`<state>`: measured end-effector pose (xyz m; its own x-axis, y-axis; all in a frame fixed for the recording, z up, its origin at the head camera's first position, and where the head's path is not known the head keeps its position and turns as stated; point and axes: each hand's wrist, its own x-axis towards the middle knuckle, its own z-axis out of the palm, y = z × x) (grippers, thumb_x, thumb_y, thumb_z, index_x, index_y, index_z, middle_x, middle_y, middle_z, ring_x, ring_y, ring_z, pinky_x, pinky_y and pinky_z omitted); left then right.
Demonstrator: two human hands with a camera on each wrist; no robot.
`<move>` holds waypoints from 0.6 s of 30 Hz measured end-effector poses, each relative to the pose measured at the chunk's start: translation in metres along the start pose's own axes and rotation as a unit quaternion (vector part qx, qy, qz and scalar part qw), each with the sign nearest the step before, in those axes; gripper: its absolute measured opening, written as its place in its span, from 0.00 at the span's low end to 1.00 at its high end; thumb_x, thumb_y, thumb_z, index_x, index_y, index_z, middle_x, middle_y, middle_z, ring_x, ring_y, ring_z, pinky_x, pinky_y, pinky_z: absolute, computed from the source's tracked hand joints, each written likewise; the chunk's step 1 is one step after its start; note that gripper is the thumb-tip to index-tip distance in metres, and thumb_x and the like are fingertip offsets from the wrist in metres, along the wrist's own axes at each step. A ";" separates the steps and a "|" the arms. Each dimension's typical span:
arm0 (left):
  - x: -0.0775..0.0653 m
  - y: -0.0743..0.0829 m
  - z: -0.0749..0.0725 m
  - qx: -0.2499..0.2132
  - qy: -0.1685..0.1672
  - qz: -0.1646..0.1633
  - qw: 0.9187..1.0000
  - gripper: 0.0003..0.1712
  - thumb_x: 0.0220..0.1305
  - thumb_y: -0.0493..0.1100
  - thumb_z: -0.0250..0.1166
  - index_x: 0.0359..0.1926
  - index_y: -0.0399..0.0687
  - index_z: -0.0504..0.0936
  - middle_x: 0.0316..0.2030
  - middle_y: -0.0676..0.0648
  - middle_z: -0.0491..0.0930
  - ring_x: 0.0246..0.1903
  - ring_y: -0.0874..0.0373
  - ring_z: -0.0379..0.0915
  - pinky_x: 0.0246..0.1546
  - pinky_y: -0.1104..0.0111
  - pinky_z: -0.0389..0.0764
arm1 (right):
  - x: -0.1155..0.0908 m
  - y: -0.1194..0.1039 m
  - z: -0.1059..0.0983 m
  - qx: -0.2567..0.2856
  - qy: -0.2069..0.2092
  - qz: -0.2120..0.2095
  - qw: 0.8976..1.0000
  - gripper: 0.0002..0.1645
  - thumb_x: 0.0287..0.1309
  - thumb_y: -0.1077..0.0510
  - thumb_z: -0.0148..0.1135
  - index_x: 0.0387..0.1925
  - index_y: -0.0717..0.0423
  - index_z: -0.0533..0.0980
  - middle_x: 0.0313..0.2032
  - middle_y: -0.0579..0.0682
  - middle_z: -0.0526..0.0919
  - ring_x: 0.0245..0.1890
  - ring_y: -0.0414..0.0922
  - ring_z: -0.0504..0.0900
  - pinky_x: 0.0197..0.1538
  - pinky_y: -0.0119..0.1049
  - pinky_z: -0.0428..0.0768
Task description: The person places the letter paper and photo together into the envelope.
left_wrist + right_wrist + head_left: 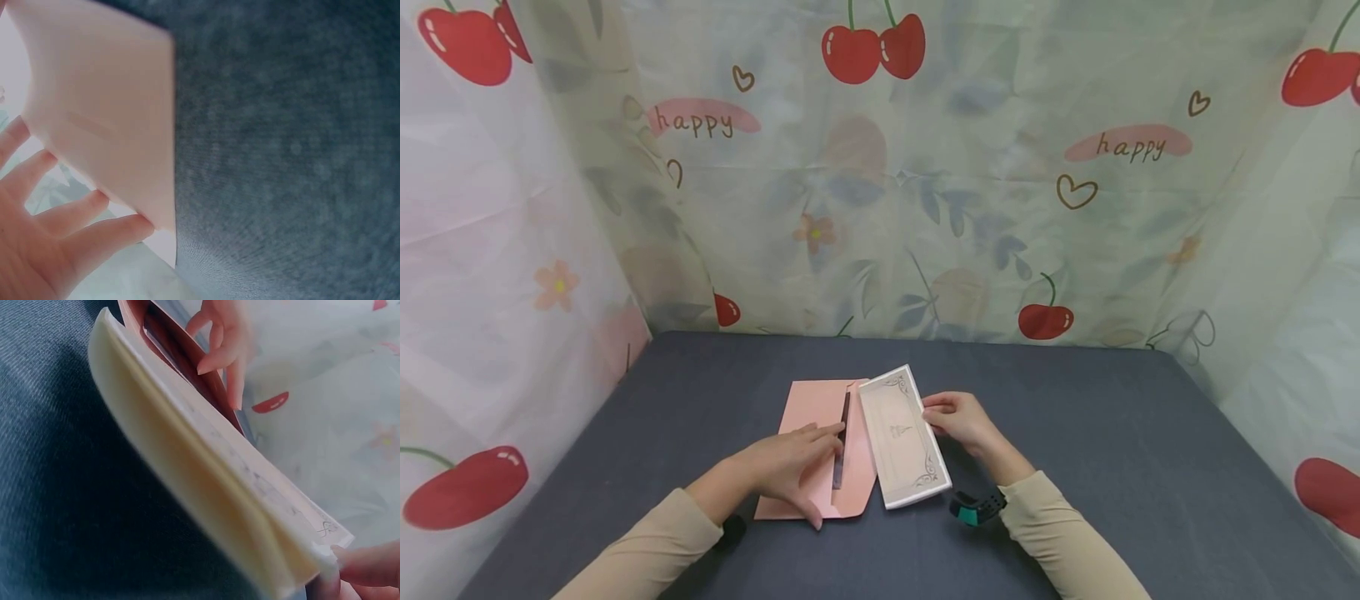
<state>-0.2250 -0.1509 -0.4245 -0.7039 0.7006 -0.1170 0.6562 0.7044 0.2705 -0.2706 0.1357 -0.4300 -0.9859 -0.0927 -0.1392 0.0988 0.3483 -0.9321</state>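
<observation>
A pink envelope (812,404) lies on the table, with a long dark strip, seemingly its mouth, along its right part. My left hand (793,467) rests over it, fingers extended towards that strip and thumb near the lower edge. In the left wrist view, the fingertips touch the envelope's edge (112,81). To the right, a pale folded card (901,442) with scroll ornaments tilts beside the envelope, overlapping its right side. My right hand (962,423) pinches the card's right edge. From the right wrist, the card's leaves (194,469) show slightly parted.
The dark grey table cloth (1075,417) spreads around both hands. Curtains (880,208) printed with cherries and "happy" stand behind and at both sides. A black and teal band (977,507) sits at the right wrist, and a black object (730,533) shows under the left.
</observation>
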 end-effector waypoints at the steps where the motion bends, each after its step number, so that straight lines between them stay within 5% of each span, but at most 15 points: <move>1: 0.000 0.000 0.000 0.000 0.000 0.001 1.000 0.49 0.30 0.75 0.70 0.53 0.60 0.67 0.70 0.46 0.56 0.67 0.48 0.58 0.59 0.54 0.70 | 0.000 0.000 0.001 0.000 0.000 0.001 1.000 0.15 0.57 0.68 0.58 0.46 0.70 0.76 0.38 0.61 0.84 0.29 0.36 0.79 0.35 0.32 0.80; 18: 0.000 0.000 0.000 -0.001 0.005 0.008 1.000 0.48 0.30 0.73 0.71 0.53 0.59 0.67 0.70 0.45 0.57 0.67 0.47 0.58 0.58 0.54 0.70 | 0.002 -0.002 0.014 0.021 0.000 0.009 1.000 0.14 0.55 0.69 0.59 0.45 0.71 0.77 0.36 0.60 0.84 0.27 0.36 0.79 0.32 0.30 0.80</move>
<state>-0.2249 -0.1512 -0.4241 -0.6958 0.7108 -0.1033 0.6670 0.6928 0.2740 -0.2708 0.1220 -0.4333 -0.9841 -0.0861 -0.1556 0.1219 0.3103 -0.9428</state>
